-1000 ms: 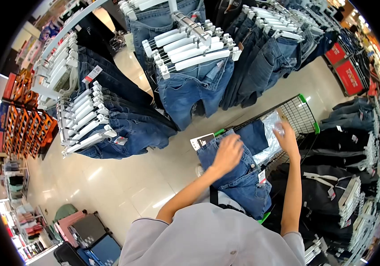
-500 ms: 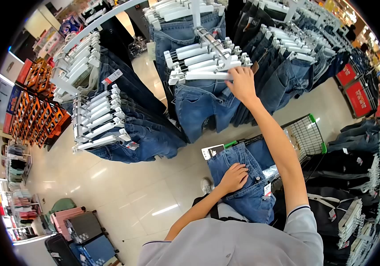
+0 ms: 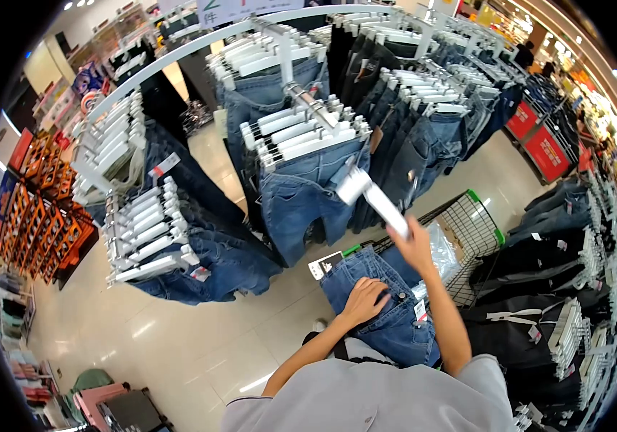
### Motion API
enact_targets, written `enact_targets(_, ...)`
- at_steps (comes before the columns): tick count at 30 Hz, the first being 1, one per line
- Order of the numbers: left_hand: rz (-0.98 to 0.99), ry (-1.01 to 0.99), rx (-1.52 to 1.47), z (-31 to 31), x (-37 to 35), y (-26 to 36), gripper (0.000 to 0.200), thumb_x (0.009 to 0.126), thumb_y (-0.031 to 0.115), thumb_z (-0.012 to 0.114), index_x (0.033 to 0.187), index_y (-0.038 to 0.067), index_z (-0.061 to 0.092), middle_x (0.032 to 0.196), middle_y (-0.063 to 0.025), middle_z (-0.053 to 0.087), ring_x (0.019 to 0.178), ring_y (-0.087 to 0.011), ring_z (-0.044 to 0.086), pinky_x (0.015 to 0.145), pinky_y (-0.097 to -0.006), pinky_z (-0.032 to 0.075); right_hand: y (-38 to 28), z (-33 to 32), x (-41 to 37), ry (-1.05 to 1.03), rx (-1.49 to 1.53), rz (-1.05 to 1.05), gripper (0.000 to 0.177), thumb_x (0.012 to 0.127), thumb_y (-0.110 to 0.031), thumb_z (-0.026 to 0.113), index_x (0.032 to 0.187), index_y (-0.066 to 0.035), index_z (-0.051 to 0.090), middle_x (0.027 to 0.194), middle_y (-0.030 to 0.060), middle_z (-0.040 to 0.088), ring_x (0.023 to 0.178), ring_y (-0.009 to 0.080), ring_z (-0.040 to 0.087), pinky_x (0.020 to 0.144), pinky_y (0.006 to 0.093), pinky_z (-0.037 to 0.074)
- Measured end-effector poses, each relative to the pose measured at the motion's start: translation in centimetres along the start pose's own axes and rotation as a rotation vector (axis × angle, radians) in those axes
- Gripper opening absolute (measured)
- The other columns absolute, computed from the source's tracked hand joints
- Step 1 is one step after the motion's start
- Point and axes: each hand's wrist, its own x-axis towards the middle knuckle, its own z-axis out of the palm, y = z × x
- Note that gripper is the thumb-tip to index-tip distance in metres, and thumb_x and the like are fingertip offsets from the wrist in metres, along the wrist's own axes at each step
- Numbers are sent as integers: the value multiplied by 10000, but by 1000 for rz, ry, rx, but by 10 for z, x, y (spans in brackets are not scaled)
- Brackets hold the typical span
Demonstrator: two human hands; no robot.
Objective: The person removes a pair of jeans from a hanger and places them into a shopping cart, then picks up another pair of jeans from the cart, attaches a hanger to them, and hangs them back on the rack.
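Note:
My right hand (image 3: 416, 248) grips one end of a white clip hanger (image 3: 385, 207), blurred by motion, in the air between the rack and the cart. No garment is visible on that hanger. Low in front of my body, my left hand (image 3: 364, 301) lies over folded blue jeans (image 3: 397, 333), its fingers bent onto the denim near the waistband. These jeans have a metal button and a red-and-white tag (image 3: 421, 312). A black-and-white label (image 3: 325, 266) sticks out at their upper left. The cart (image 3: 492, 216) under and beyond them is wire mesh with green corners.
Ahead, a rack arm carries hanging jeans (image 3: 297, 191) on white hangers. More jeans (image 3: 207, 263) hang to the left, dark clothes (image 3: 524, 324) to the right. Clear plastic packaging (image 3: 444, 252) lies in the cart. Orange shelving (image 3: 34, 223) and suitcases (image 3: 135, 412) stand left.
My right hand has drawn back from the rack toward the cart and now holds a white hanger. My left hand stays on the jeans. The whole view has shifted slightly.

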Motion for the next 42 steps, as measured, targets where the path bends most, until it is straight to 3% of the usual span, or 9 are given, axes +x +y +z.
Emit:
enact_targets(3,-253,-13,-642,-28,14,20,1084,778,399,900,1582,30,273,1413,-226,574,1238,-299,623,1051,-427,466,47,-17,-130,0,-177,231,316,867,-254,800,843,-20,590,672,199,614,589,315,636,554,405,457)
enact_targets(6,-474,-1,-1584,-27,14,3,761,942,250,777,1528,8,356,1382,-179,601,1152,-273,682,889,-377,574,46,-32,-220,-11,-282,348,263,829,-232,804,888,-17,665,728,238,652,682,410,674,599,447,496)
enact_targets(9,-733,-240,-1174,-43,27,5,345,1069,260,594,1255,-31,595,1157,-149,725,926,-254,759,746,-308,607,28,-44,-266,-29,-412,438,268,792,-211,792,977,-36,706,784,245,689,768,437,696,673,484,550)
enact_targets(12,-918,-389,-1094,-40,25,4,352,1055,286,620,1199,-35,618,1064,-147,748,795,-236,768,651,-297,607,11,-51,-270,-18,-433,448,283,792,-264,802,962,-56,709,755,217,682,718,416,685,628,473,536)
enact_targets(22,-851,-340,-1042,-19,-4,-6,394,1070,357,584,1199,-14,612,973,-156,754,675,-223,752,574,-261,572,24,-27,-298,67,-390,460,331,816,-326,793,977,-49,709,881,125,730,770,341,717,650,444,549)
enact_targets(28,-889,-229,-1060,-24,-17,3,416,1074,344,578,1234,-38,608,976,-178,758,653,-238,748,561,-269,568,-15,-59,-258,46,-409,307,286,815,-221,815,1008,-38,709,982,119,697,933,336,669,783,414,533)
enact_targets(36,-908,-144,-1159,-55,-26,25,426,1090,337,545,1268,-42,620,974,-173,765,626,-216,734,561,-273,552,-71,-33,-188,130,31,137,332,855,-88,792,1148,4,668,1110,161,667,1031,352,648,911,409,523)
enact_targets(40,-843,-244,-1178,-62,-19,41,363,1087,271,554,1247,-45,633,929,-134,753,633,-203,734,556,-265,555,-69,-17,-169,188,-10,138,408,927,-255,735,1194,40,641,1128,189,666,1037,390,635,922,429,513)
enact_targets(42,-713,-317,-1072,-64,-16,51,318,1072,213,580,1232,-54,643,938,-141,757,643,-198,739,559,-262,560,-54,-13,-177,-67,-13,271,445,979,-364,661,1193,25,647,1072,206,682,1030,395,646,896,424,520)
